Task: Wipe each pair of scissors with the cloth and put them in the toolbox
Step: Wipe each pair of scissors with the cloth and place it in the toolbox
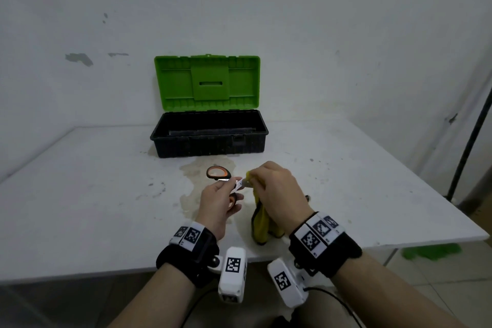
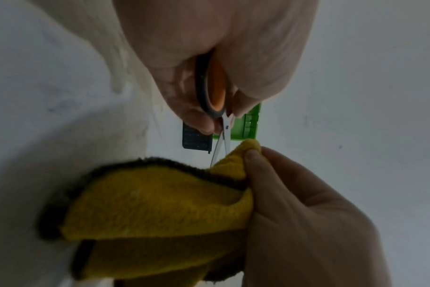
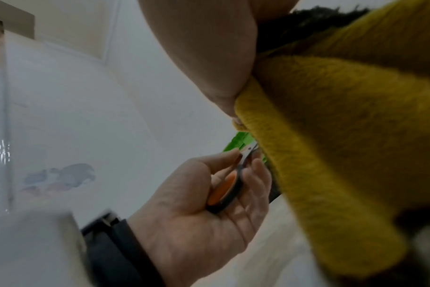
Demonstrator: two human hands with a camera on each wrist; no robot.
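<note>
Left hand point(image 1: 217, 204) grips orange-and-black-handled steel scissors point(image 1: 222, 177), frame centre; right hand point(image 1: 279, 189) pinches folded yellow cloth point(image 1: 259, 226) over blades, tips hidden; open green-lidded black plastic toolbox point(image 1: 209, 136) behind.

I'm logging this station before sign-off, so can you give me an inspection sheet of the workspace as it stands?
Surface: white table, scuffed, with a pale stain in front of the toolbox.
Job's things: toolbox open, green lid upright; orange-handled scissors held above the table, blades in the yellow cloth.
Clutter: a small dark object by the right wrist, too hidden to identify.
Grippers: left hand grips the lower scissor handle; right hand pinches the cloth round the blades.
Cables: dark leads hang from the wrist cameras.
Surroundings: marked white wall; dark pole at right; something green on the floor.
</note>
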